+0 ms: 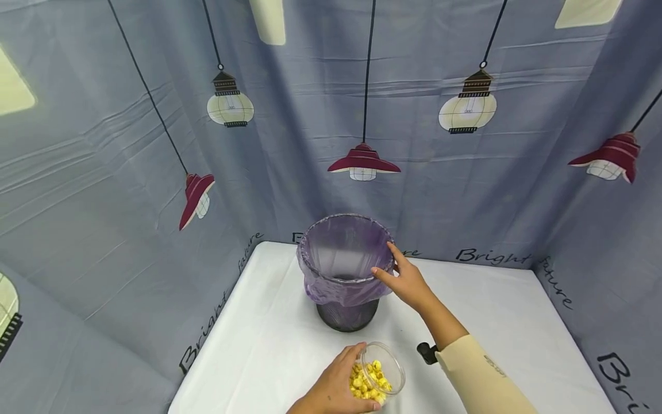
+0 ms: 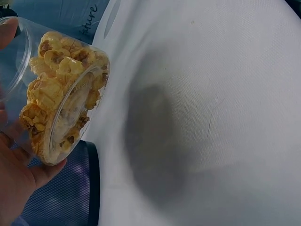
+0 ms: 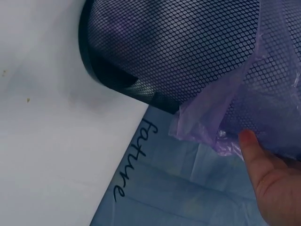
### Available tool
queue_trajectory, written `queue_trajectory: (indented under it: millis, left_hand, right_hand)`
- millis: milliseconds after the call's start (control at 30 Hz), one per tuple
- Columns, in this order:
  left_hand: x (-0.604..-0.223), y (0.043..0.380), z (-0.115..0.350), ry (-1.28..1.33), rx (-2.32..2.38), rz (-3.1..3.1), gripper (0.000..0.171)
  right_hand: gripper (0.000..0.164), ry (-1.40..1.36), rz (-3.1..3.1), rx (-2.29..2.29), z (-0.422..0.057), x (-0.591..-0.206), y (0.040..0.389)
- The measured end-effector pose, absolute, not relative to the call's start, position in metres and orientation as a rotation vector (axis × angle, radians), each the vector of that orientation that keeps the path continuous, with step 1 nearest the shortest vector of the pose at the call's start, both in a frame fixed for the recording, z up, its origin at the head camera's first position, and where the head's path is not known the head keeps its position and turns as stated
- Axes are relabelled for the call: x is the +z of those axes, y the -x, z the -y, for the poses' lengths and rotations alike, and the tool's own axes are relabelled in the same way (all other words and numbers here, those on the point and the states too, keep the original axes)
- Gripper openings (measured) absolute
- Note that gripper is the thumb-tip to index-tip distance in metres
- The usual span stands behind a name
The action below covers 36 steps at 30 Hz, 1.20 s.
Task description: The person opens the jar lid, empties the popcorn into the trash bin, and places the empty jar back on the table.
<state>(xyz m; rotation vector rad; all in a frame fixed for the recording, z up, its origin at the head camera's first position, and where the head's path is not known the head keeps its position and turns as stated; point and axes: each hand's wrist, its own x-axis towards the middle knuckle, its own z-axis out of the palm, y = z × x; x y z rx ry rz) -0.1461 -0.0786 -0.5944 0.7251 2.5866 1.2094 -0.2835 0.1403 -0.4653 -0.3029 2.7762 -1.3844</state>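
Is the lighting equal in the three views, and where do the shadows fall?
Not equal: head view, brightest, with soft shading on the white table; left wrist view, dimmer, a large blurred shadow on the table beside the popcorn container; right wrist view, also dim, faint shading near the base of the mesh bin.

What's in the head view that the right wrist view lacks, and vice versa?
Only the head view shows the left hand gripping a clear container of popcorn, the open top of the bin and lamps printed on the curtain.

Only the right wrist view shows small specks on the tabletop and a close-up of the bin's mesh.

Both show the right hand, bin, purple liner, white tabletop and lettered curtain.
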Motion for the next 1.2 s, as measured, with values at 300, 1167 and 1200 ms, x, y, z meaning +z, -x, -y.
queue_trajectory:
  millis: [300,1167,1200]
  left_hand:
    - [-0.593,0.153,0.119,-0.452,1.464,-2.639,0.107]
    - [-0.434,0.287,0.212,-0.131,1.572,-3.371,0.112]
    - [-0.429,0.292,0.209,-0.157,1.491,-3.422,0.113]
  right_hand:
    - [0.095,0.309,-2.748,-1.434,-0.138,-0.467,0.283]
    - [0.097,0.312,-2.751,-1.423,-0.142,-0.472,0.281]
    - [0.097,0.309,-2.751,-1.422,-0.143,-0.472,0.281]
